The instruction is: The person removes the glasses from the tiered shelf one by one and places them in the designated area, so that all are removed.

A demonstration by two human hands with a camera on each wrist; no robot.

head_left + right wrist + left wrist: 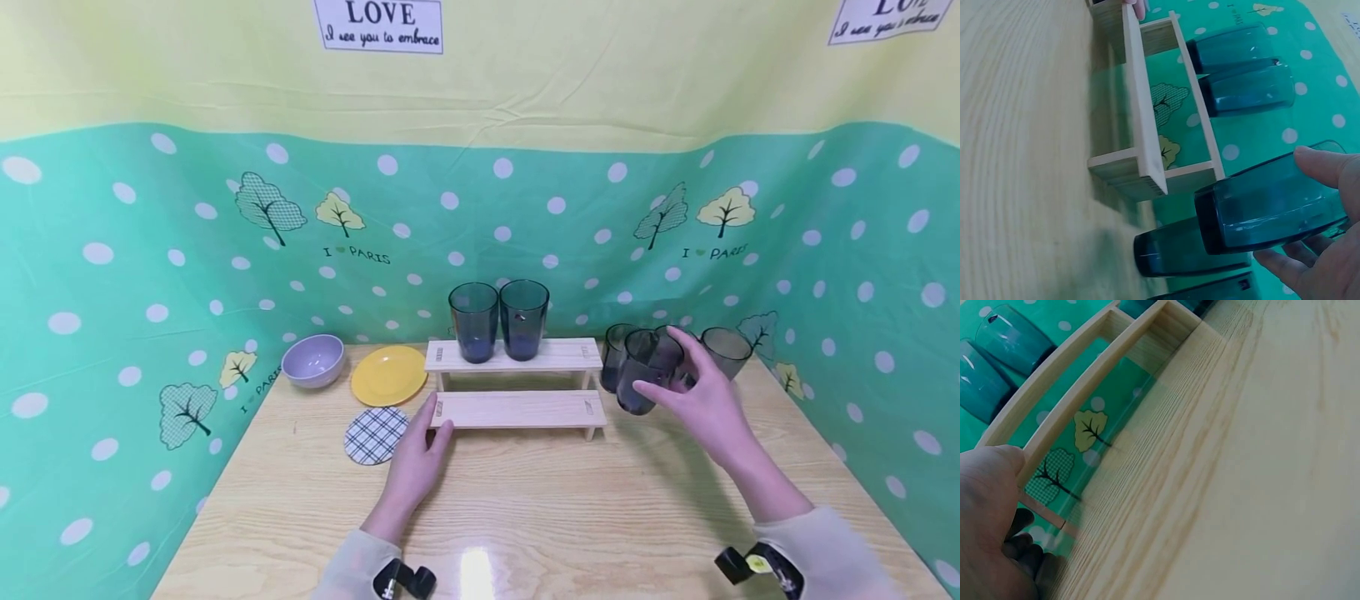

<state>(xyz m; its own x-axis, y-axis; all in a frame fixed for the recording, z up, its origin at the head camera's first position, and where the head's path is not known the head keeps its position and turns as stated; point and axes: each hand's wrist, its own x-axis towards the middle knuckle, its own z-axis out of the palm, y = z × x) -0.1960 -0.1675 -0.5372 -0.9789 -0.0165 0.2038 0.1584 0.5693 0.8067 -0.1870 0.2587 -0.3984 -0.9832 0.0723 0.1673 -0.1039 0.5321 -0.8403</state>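
Tumbler (645, 364) gripped in our right hand (703, 407), we hold it aloft beside the other smoky tumblers (611, 367), right of the two-tier wooden rack (566, 355); our left hand (415, 460) grips the rack's left end. Probably we're mid-transfer; next likely calls for a gentle, upright set-down on the lower tier (517, 408).

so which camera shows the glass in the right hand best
The right wrist view: the glass in the right hand looks large there, base and side plain. The head view shows it smaller, overlapping other glasses; in the left wrist view it can't be made out.
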